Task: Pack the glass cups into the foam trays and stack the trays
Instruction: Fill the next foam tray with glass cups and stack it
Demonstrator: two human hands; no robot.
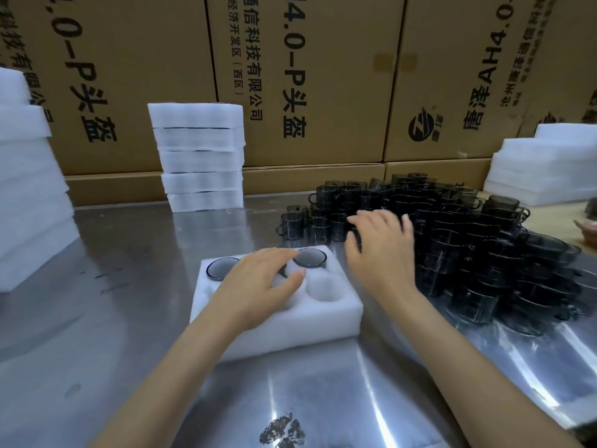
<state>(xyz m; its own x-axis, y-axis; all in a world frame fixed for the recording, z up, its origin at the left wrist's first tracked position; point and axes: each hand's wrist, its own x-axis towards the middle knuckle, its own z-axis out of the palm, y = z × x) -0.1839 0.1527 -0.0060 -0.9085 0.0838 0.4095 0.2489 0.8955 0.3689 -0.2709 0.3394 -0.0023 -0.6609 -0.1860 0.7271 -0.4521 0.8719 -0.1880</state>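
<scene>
A white foam tray (290, 321) lies on the steel table in front of me. Two smoky glass cups sit in its back row, one at the left (219, 268) and one at the right (309, 257). My left hand (258, 282) rests on the tray between them, fingers spread and relaxed over the middle pockets. An empty pocket (324, 287) shows at the front right. My right hand (381, 247) hovers over the near edge of a big heap of dark glass cups (468, 253), fingers slightly curled, holding nothing that I can see.
A stack of filled foam trays (200, 156) stands at the back centre. Piles of foam sheets stand at the left (29, 189) and back right (542, 163). Cardboard boxes (307, 76) wall off the back. Another person's hand (588, 227) shows at the right edge.
</scene>
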